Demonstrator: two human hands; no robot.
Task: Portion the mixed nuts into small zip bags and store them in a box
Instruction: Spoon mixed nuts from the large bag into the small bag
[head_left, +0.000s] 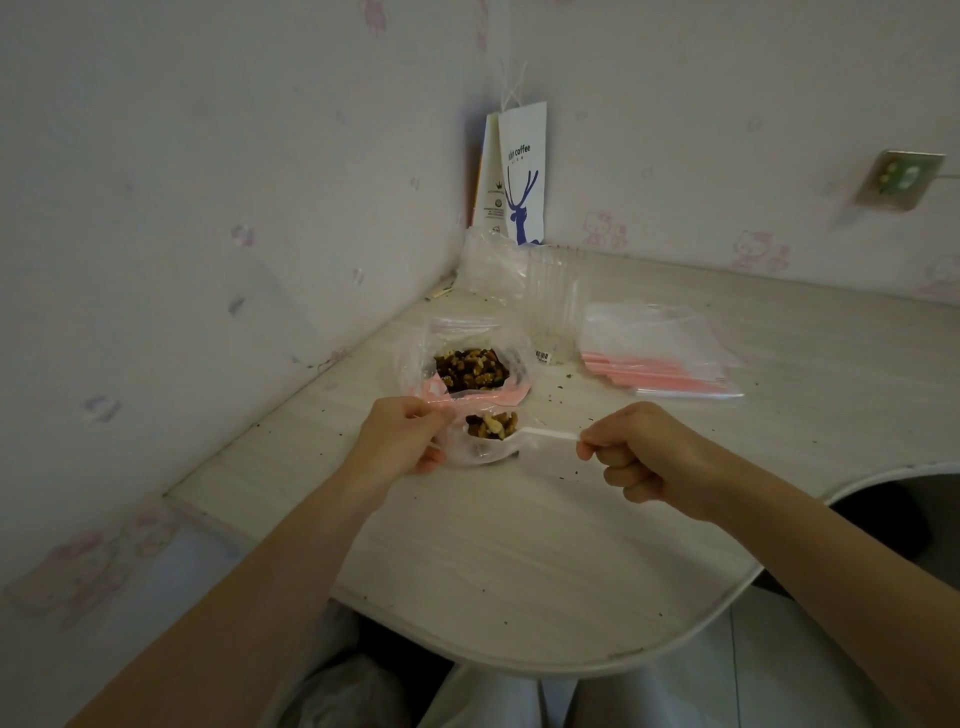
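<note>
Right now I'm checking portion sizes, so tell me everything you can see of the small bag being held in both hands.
The small zip bag is clear thin plastic with a pink zip strip along its top. It holds a small clump of mixed nuts and sits low over the table. The left hand pinches its left edge; the right hand pulls its right corner taut. Whether the zip is sealed cannot be told.

You've got a coffee paper bag (521, 176) upright in the corner, wall socket (900, 178) right, crumbs on the counter (519, 545).
</note>
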